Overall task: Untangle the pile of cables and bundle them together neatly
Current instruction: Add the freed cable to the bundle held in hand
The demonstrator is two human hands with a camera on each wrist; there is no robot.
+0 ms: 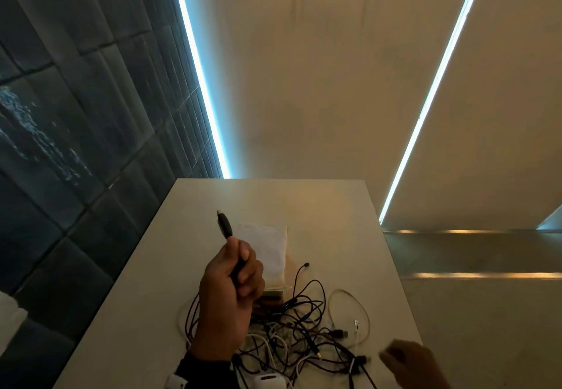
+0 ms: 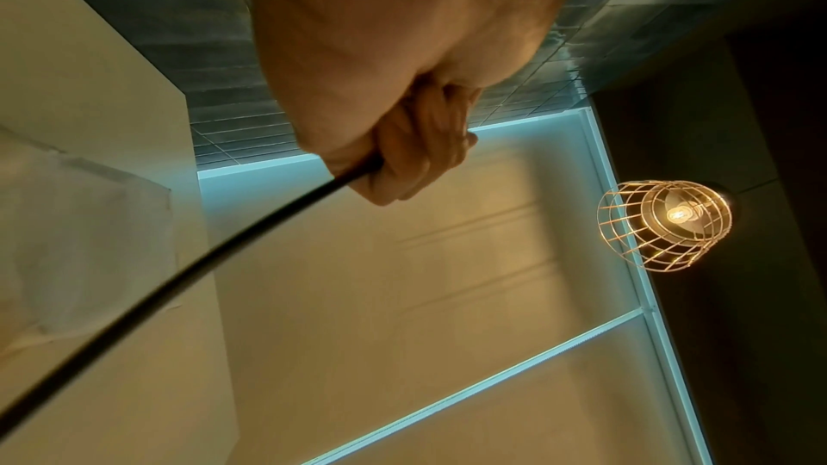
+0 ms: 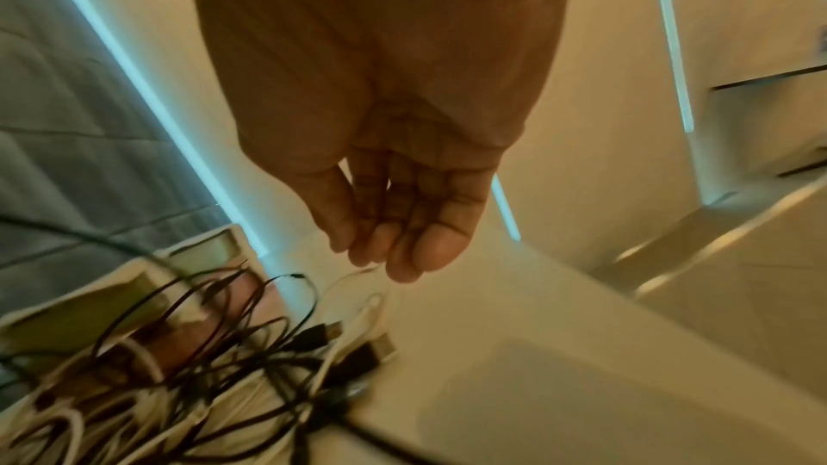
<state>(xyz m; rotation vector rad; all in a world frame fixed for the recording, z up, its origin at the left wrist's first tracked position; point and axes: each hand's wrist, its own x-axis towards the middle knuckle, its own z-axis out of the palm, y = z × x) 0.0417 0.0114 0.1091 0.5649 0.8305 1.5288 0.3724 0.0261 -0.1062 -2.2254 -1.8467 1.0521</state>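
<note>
Cables (image 1: 292, 337), black and white, lie in a tangled pile at the near end of the worktop (image 1: 349, 212), with several plugs showing along the pile's right side. At the near edge, half out of view, sits a white charger (image 1: 269, 381) among the loops. The right hand (image 1: 410, 361) hangs just right of the pile, blurred in the head view; the right wrist view shows its fingers (image 3: 425, 243) relaxed, close together and pointing down, holding nothing, above a thin white loop (image 3: 353, 278). The left hand (image 1: 231, 291) is raised over the pile's left part, its fingers curled round a black cable (image 2: 179, 281). That cable's plug (image 1: 224, 225) sticks up and away out of the fist, while the rest runs down from the hand toward the pile. Beyond the pile, partly under its far loops, lies a flat pale packet (image 1: 267, 252) on the worktop. To the left rises a dark tiled wall (image 1: 60, 145). Ahead stand pale panels edged with lit blue-white strips (image 1: 194, 69). The left wrist view, turned upward, shows a wire-caged lamp (image 2: 666, 225) glowing.
</note>
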